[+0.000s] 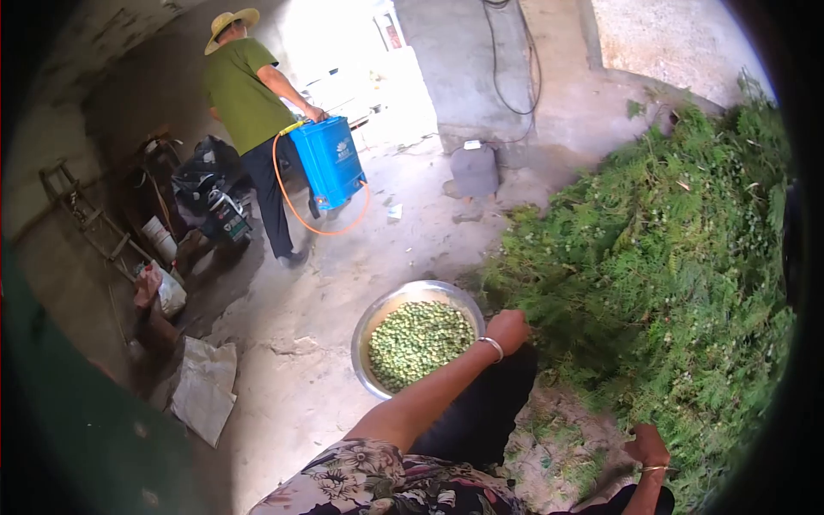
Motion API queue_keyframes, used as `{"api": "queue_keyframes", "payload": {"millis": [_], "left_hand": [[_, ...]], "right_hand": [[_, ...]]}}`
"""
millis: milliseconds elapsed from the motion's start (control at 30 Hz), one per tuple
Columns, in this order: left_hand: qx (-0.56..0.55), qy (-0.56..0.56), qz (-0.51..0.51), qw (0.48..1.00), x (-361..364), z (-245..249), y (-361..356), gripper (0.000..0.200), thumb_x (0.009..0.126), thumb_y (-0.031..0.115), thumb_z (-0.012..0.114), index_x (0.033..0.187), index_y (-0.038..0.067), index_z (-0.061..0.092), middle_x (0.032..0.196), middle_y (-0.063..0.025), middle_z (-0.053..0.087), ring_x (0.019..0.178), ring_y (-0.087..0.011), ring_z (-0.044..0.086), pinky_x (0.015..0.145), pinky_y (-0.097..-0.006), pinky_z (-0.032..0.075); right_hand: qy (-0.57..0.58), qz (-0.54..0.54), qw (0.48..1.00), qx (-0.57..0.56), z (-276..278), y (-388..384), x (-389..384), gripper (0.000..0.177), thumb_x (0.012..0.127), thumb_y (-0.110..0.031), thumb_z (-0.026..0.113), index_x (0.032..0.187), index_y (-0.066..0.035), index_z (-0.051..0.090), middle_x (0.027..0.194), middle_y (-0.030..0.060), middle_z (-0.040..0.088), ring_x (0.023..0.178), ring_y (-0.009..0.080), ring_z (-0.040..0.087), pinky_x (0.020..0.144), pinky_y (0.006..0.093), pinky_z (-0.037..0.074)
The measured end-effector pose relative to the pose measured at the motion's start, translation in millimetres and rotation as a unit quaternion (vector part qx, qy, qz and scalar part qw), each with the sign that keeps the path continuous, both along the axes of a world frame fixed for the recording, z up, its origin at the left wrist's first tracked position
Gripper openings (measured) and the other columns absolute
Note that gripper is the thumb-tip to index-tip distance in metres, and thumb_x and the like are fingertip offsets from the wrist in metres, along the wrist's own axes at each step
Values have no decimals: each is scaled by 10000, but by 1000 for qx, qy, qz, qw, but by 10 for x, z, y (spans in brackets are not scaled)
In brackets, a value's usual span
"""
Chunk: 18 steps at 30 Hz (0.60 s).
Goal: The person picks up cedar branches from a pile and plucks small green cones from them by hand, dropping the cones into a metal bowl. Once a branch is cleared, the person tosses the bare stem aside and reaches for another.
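Observation:
A wide metal basin on the floor in front of me holds many small green, berry-like pieces. My left hand, with a silver bangle at the wrist, is curled closed just right of the basin, above my dark trouser leg. Whatever its fingers hold is hidden. Lower right, my right hand, with a thin gold-coloured bracelet, is bent closed at the edge of a large heap of feathery green branches. I cannot make out what lies between its fingers.
Ahead on the left, a person in a straw hat grips a blue backpack sprayer with an orange hose. A grey block-like stool stands near the wall. A pale sack, ladder and dark covered machine are left.

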<state>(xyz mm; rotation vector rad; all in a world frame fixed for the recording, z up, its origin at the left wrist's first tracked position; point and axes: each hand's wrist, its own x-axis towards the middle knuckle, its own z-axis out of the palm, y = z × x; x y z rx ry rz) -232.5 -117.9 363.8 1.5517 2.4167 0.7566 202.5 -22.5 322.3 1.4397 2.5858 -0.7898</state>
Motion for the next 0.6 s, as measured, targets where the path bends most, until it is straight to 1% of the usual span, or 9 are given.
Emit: {"api": "queue_keyframes", "payload": {"millis": [100, 167, 200, 267, 300, 400, 467, 533, 600], "left_hand": [[6, 69, 7, 998, 45, -22, -21, 209, 793, 191, 564, 781, -10, 623, 783, -247, 637, 747, -397, 640, 673, -471, 521], [3, 63, -4, 998, 163, 253, -112, 214, 768, 180, 560, 730, -27, 594, 762, -252, 613, 767, -422, 598, 737, -498, 468], [-16, 89, -23, 996, 192, 270, -133, 209, 774, 183, 558, 713, -14, 595, 739, -240, 608, 738, -416, 598, 715, -491, 471], [-38, 150, -172, 973, 196, 188, -145, 223, 802, 187, 569, 687, 1, 616, 717, -213, 604, 722, -392, 605, 695, -473, 479], [-84, 112, -195, 971, 246, 251, -123, 223, 813, 184, 573, 703, -1, 629, 719, -209, 604, 711, -384, 607, 690, -468, 483], [-181, 152, -272, 933, 195, 352, 172, 273, 747, 258, 655, 758, -14, 637, 719, -230, 613, 713, -411, 602, 680, -466, 488], [-204, 141, -334, 910, 113, 245, 478, 306, 732, 258, 662, 876, -11, 637, 815, -239, 623, 797, -407, 600, 733, -473, 475], [-223, 158, -339, 900, 174, 209, 771, 345, 733, 259, 665, 942, -13, 628, 873, -246, 624, 852, -403, 597, 762, -465, 471], [-240, 138, -342, 898, 221, 47, 1111, 373, 733, 269, 668, 967, -19, 625, 895, -255, 622, 868, -405, 595, 769, -459, 472]], "right_hand": [[0, 3, 1000, -5, -28, 32, 87, 424, 595, -216, 747, 952, 3, 677, 928, 241, 643, 929, 376, 611, 827, 409, 490], [3, 40, 999, 26, -111, 92, 133, 437, 612, -214, 737, 987, -2, 664, 947, 240, 641, 928, 376, 612, 826, 414, 489], [-8, 61, 997, 47, -143, 94, 200, 445, 621, -210, 731, 1008, -6, 656, 962, 238, 639, 927, 377, 612, 824, 417, 489], [-69, 34, 997, 11, 83, -19, 124, 376, 650, -182, 704, 969, 0, 627, 965, 231, 627, 923, 395, 599, 800, 440, 483], [-92, 27, 995, 4, 137, -42, 112, 373, 665, -190, 682, 982, -2, 622, 957, 230, 629, 917, 396, 602, 801, 442, 485], [-6, 30, 999, 44, 10, 1, 176, 352, 674, -202, 689, 967, -20, 621, 907, 212, 634, 853, 392, 608, 742, 436, 490], [-44, -2, 999, 22, 192, -5, 117, 367, 682, -204, 691, 990, -21, 609, 894, 207, 633, 846, 392, 606, 735, 439, 487], [-75, -22, 997, 5, 294, 1, 69, 383, 691, -207, 693, 1013, -22, 598, 881, 203, 631, 840, 392, 604, 729, 442, 484], [-31, -22, 999, 30, 345, -18, 69, 394, 704, -198, 696, 1031, -14, 575, 848, 196, 627, 823, 392, 600, 707, 451, 480]]}}
